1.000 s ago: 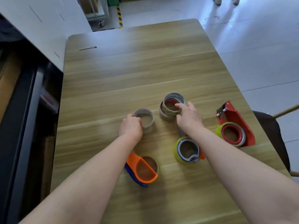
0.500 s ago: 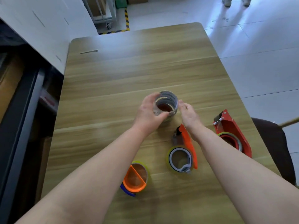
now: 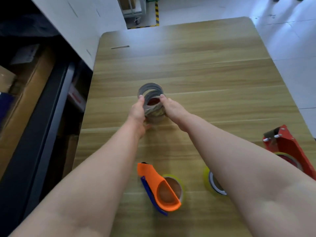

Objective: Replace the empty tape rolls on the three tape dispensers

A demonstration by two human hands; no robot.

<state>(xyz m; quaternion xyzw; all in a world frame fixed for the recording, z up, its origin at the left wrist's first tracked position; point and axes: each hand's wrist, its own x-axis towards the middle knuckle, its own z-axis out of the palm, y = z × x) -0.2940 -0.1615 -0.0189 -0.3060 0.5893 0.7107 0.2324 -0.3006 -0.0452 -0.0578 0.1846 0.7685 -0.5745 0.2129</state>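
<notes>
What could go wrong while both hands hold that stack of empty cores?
1. The stack of empty cores looks skewed, with its top ring offset. Held only at the sides by the left hand and right hand, a ring could slip out and roll away.
2. The right forearm lies over the yellow-taped dispenser; pulling back low might knock it.
3. The red dispenser sits near the table edge and could be nudged off.

Three dispensers: orange one [image 3: 156, 183], red one [image 3: 289, 147], third one [image 3: 213, 184] half hidden under a forearm. Yellow rolls [image 3: 181, 183]: three, one per dispenser. Empty cores [image 3: 152, 100]: seemingly three, stacked, blurred. One table [image 3: 205, 65].
</notes>
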